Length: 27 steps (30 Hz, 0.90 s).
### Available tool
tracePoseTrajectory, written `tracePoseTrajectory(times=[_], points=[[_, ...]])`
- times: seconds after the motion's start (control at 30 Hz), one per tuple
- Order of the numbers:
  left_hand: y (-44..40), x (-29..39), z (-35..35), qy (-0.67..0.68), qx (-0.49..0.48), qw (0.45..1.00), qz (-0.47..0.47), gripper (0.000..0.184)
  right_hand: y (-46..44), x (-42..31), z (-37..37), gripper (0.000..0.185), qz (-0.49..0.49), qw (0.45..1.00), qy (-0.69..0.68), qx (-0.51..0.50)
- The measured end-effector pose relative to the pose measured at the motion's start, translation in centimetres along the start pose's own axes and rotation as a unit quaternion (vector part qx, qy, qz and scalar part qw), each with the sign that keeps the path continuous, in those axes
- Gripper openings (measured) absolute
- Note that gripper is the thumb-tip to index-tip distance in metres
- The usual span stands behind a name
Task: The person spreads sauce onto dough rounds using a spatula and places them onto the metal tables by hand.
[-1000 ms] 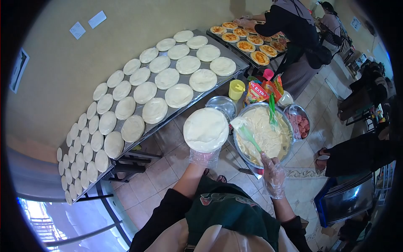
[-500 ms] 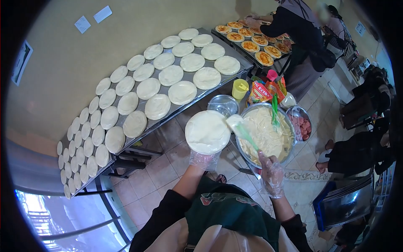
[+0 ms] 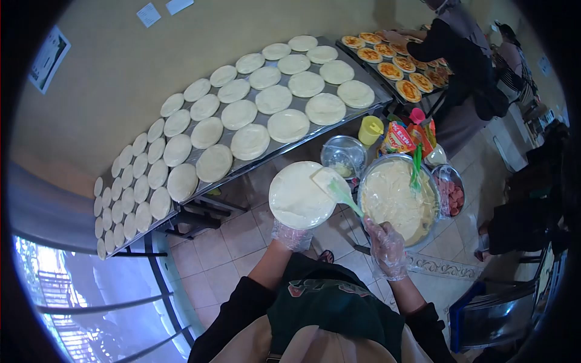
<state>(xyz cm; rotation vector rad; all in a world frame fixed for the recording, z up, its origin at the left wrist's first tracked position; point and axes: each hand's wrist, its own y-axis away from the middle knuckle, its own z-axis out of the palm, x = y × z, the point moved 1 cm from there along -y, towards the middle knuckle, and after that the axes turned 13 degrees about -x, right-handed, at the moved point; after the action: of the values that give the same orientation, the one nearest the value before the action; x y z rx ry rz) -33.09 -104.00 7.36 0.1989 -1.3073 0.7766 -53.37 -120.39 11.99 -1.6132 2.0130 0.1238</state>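
My left hand (image 3: 292,235), in a clear plastic glove, holds up a round flat base (image 3: 296,199) coated in white from below; its fingers are mostly hidden under it. In my gloved right hand (image 3: 387,247) is the handle of a green spatula (image 3: 344,193), whose pale, cream-covered blade lies over the right side of the base. Just beyond my right hand stands a large metal bowl (image 3: 361,209) of cream-coloured mixture, with another green utensil (image 3: 416,169) in it. Behind the base is a clear bowl (image 3: 344,156).
A long table (image 3: 275,144) at the left and back bears rows of white rounds. A yellow cup (image 3: 370,130), food packets (image 3: 398,139) and a bowl of pink pieces (image 3: 452,196) stand beyond the mixture. A person (image 3: 460,54) works at a tray of topped rounds.
The spatula has moved left from the mixture bowl onto the base, my right hand shifting slightly left with it. The view has turned, so the tables and bowls appear further right.
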Motion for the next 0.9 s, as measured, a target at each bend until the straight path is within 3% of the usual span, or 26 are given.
tracePoseTrajectory(times=[0.13, 0.23, 0.3, 0.37, 0.4, 0.47, 0.57, 0.6, 0.67, 0.7, 0.77, 0.8, 0.83, 0.87, 0.9], points=[[0.9, 0.2, -2.4, -0.023, 0.036, 0.999, -0.007, 0.073, -1.9, 0.2, 1.6, 0.044, 0.021, 1.0, -0.006, 0.016], [1.7, -0.3, -4.7, -0.037, 0.06, 0.997, -0.012, 0.07, -2.1, -1.3, 2.5, 0.052, -0.04, 0.998, -0.039, 0.03], [3.2, -1.6, -7.0, -0.04, 0.075, 0.996, -0.008, 0.07, -1.7, -3.1, 3.1, 0.057, -0.15, 0.987, -0.043, -0.033], [6.4, -3.8, -10.6, -0.058, 0.056, 0.995, 0.051, 0.086, -0.7, -3.0, 4.9, 0.061, -0.181, 0.981, 0.027, -0.06], [6.0, -1.5, -10.0, -0.06, 0.065, 0.995, 0.055, 0.086, -0.4, -2.2, 5.9, 0.058, -0.166, 0.984, 0.031, -0.06], [3.9, 5.2, -7.8, 0.086, 0.1, 0.99, 0.048, 0.06, -0.6, -1.9, 7.0, 0.054, -0.135, 0.99, 0.012, -0.038], [5.6, 6.9, -10.7, 0.058, 0.106, 0.992, 0.035, 0.06, -2.0, -4.3, 7.2, 0.052, -0.148, 0.989, -0.006, -0.022], [6.3, 6.4, -11.6, 0.058, 0.112, 0.991, 0.039, 0.06, -3.2, -7.3, 6.6, 0.059, -0.163, 0.986, -0.005, -0.019], [7.8, 5.2, -13.8, -0.112, 0.147, 0.98, 0.075, 0.062, -4.5, -9.4, 8.1, 0.058, -0.199, 0.979, -0.009, -0.038], [8.4, 6.2, -14.3, -0.115, 0.152, 0.978, 0.079, 0.062, -5.0, -10.2, 9.1, 0.058, -0.23, 0.972, -0.013, -0.054], [9.7, 8.9, -15.1, -0.271, 0.171, 0.944, 0.079, 0.07, -5.2, -10.1, 11.3, 0.057, -0.239, 0.97, 0.005, -0.051], [10.4, 9.1, -16.3, -0.275, 0.18, 0.941, 0.083, 0.07, -5.7, -10.5, 11.6, 0.057, -0.213, 0.976, 0.005, -0.038], [11.3, 9.1, -17.8, -0.064, 0.194, 0.975, 0.09, 0.07, -6.2, -11.1, 12.0, 0.057, -0.187, 0.982, 0.004, -0.025], [12.4, 9.1, -19.0, 0.149, 0.198, 0.964, 0.095, 0.071, -6.8, -11.8, 12.5, 0.059, -0.179, 0.983, -0.027, -0.021], [13.3, 9.7, -19.7, 0.146, 0.205, 0.963, 0.099, 0.071, -7.4, -13.0, 12.9, 0.059, -0.185, 0.982, -0.03, -0.025]])
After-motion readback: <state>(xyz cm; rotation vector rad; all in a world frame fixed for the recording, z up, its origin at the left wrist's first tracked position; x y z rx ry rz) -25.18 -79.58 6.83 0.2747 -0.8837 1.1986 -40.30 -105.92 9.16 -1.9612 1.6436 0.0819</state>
